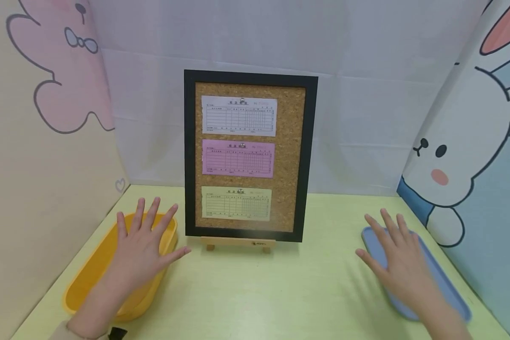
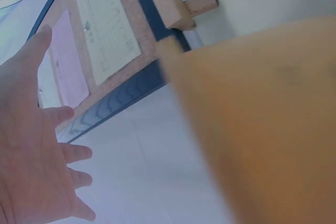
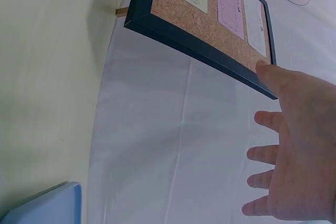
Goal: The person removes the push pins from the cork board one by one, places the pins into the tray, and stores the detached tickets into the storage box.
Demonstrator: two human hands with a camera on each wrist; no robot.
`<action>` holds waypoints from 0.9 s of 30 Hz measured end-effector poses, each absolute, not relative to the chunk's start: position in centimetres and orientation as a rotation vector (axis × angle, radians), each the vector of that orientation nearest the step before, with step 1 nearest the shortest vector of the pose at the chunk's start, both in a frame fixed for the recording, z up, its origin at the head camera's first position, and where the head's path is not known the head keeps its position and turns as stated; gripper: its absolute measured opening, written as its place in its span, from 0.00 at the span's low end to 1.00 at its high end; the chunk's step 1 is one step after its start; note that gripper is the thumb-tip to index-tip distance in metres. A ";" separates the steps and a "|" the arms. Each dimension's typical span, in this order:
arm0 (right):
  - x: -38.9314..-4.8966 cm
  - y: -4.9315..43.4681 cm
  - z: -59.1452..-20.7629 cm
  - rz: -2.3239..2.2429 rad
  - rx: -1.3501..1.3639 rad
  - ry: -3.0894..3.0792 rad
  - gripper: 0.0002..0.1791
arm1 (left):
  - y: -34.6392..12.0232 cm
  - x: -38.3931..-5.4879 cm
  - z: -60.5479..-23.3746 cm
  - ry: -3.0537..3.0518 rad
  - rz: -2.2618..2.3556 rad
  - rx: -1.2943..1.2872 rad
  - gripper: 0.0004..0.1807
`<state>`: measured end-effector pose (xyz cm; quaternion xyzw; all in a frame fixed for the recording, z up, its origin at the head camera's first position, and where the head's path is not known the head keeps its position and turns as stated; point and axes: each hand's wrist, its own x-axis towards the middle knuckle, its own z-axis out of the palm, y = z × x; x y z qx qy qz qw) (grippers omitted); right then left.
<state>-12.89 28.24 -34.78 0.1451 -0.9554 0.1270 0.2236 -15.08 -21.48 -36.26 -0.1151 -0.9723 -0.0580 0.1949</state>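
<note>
My left hand (image 1: 138,250) is spread over the yellow tray (image 1: 85,278), its fingers straight and holding nothing. On the right, my right hand (image 1: 401,264) hovers over the blue tray (image 1: 444,283) with fingers likewise spread and nothing in them. Between the hands stands a black-framed cork board (image 1: 291,156) on a small wooden easel (image 1: 238,242). Three printed slips are pinned to the cork one above another: a white slip (image 1: 239,123) at the top, a pink slip (image 1: 238,165) in the middle and a yellow slip (image 1: 235,210) at the bottom. Each has a pin at its upper edge.
The pale yellow-green table (image 1: 280,288) carries both trays and the easel. A white cloth wall (image 1: 357,118) rises behind the board. Side panels with cartoon drawings flank the table, a pink figure (image 1: 72,94) left and a white rabbit (image 1: 463,141) right.
</note>
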 end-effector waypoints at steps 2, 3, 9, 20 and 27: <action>-13.1 28.1 -34.1 0.345 0.415 -2.613 0.40 | -21.3 -15.3 -35.6 -2.709 -0.166 -0.325 0.52; -13.2 28.1 -33.7 0.345 0.419 -2.608 0.40 | -21.3 -15.4 -35.3 -2.701 -0.168 -0.327 0.52; -13.7 27.5 -31.2 0.324 0.440 -2.595 0.41 | -20.8 -16.0 -33.2 -2.644 -0.226 -0.336 0.51; -15.4 25.6 -27.3 0.374 0.501 -2.445 0.42 | -19.7 -17.9 -30.1 -2.580 -0.319 -0.348 0.51; -17.3 23.5 -24.9 0.427 0.540 -2.272 0.41 | -18.6 -19.8 -28.3 -2.549 -0.452 -0.321 0.50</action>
